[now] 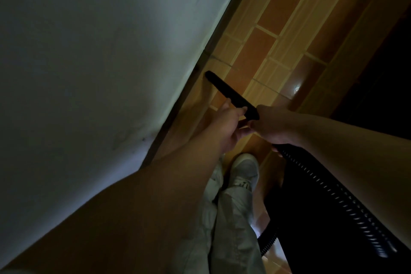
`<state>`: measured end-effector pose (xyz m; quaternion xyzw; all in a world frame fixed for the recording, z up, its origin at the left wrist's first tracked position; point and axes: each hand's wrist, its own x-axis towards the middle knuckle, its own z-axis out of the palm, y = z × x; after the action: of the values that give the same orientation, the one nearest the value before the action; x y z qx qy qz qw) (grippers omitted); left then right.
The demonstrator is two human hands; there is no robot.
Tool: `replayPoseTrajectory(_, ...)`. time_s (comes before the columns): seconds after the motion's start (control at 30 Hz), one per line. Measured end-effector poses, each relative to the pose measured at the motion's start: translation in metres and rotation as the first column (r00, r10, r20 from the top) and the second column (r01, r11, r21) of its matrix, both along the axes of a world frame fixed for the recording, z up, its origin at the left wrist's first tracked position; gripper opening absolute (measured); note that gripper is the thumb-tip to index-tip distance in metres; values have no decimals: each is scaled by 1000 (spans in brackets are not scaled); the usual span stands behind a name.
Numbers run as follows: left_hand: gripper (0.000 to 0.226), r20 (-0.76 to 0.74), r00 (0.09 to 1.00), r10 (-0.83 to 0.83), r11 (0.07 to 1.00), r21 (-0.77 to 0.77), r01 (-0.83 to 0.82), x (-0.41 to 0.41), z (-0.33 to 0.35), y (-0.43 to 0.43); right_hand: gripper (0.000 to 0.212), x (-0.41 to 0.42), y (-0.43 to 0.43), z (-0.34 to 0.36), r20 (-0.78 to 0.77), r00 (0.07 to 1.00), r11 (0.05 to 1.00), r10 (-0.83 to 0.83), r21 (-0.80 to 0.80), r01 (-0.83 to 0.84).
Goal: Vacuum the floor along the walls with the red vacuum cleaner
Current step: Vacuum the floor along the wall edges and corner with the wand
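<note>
Head view: left hand (pixel 226 128) and right hand (pixel 272 127), fingers curled round the black nozzle (pixel 224 89), aim it toward 10 o'clock at the wall (pixel 93 55); hose (pixel 333 196) trails to 5 o'clock.

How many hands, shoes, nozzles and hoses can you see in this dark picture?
Hands: 2, the left hand and the right hand
Shoes: 1 plainly seen, a white shoe
Nozzles: 1, a black nozzle
Hoses: 1, a black ribbed hose
Total: 5
</note>
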<state>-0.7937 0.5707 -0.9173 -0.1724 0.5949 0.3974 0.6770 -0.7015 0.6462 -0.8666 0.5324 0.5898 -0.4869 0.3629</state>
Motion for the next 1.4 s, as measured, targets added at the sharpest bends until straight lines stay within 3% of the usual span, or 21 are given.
replayPoseTrajectory(0.23,65,-18,999,45,999,-28,-45,1,3,-37,37,-5,-35,4,1,989,989,147,11,-147)
replayPoseTrajectory(0.77,59,10,1000,-3,1000,-8,3,-10,5,-104,40,-20,-107,4,57,971,970,232,56,-235)
replayPoseTrajectory(1.4,62,-2,1000,16,999,-36,-16,-18,6,-179,38,-26,-171,2,23,997,996,74,-51,-73)
